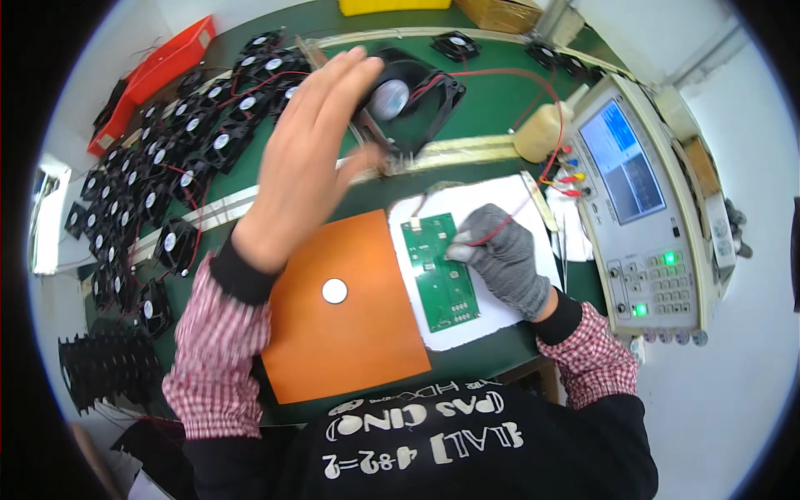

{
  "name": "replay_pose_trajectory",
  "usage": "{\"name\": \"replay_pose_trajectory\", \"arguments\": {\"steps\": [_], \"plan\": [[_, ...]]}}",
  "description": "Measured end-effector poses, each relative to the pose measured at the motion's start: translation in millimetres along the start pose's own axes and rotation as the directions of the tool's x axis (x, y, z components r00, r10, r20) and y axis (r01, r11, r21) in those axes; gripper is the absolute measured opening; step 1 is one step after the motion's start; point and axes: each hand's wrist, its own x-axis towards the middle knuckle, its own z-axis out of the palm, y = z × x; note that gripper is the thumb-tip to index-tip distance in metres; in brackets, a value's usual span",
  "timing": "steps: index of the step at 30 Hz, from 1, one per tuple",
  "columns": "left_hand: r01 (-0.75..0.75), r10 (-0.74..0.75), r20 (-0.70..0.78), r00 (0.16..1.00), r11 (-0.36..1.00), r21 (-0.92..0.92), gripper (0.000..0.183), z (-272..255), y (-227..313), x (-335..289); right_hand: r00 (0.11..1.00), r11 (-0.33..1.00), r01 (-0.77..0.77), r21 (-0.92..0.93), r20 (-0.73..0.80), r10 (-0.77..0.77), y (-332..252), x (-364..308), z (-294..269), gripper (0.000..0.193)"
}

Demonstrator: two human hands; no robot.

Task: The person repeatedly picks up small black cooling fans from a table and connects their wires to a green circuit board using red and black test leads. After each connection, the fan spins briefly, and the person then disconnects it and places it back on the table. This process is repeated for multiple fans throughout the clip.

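My bare left hand (308, 158) is raised beside a large black fan (437, 117), fingers stretched out, thumb apart, slightly blurred. It hides part of the fan's left side, and I cannot tell whether they touch. The fan stands tilted, its pale round hub label showing. In a grey fingerless glove, my right hand (504, 262) pinches a thin red wire (500, 228) over the right edge of a green circuit board (436, 283). Fingertips cover the wire's end. Beneath the board lies a white pad (508, 323). The wire loops up past the instrument toward the fan.
An orange sheet (350, 350) with a white disc (335, 291) lies left of the board. Many small black fans (192, 125) crowd the far left beside a red bin (158, 71). At right stand a cream bottle (537, 133) and a bench instrument (650, 242) with a lit screen.
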Motion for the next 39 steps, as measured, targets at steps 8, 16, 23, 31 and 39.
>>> {"name": "replay_pose_trajectory", "arguments": {"steps": [8,16,23,31,39], "plan": [[0.174,-0.289,0.243,0.926,0.897,0.407,0.017,17.8,-126.8,-47.9,0.993,0.985,0.102,-0.141,-0.050,-0.110,1.7,7.7,-8.8,0.036],[-0.134,0.499,0.384,0.777,0.727,-0.674,0.003,-78.0,90.2,-84.6,0.653,0.964,0.263,-0.041,0.743,-0.147,-67.5,15.1,19.0,0.076],[-0.195,-0.143,0.489,0.861,0.794,0.575,0.013,-145.3,23.3,-98.3,0.863,0.627,0.398,-0.670,0.506,-0.007,-50.0,23.9,-24.6,0.019],[-0.143,0.139,0.541,0.829,0.989,-0.035,0.014,-88.1,52.5,-110.0,0.867,0.915,-0.403,0.015,0.326,0.377,-24.2,14.1,-6.9,0.017],[0.369,-0.315,0.572,0.757,0.929,0.024,0.101,-55.5,76.8,-105.7,0.935,0.938,-0.108,-0.329,0.287,0.208,-15.5,12.0,5.0,0.031]]}}
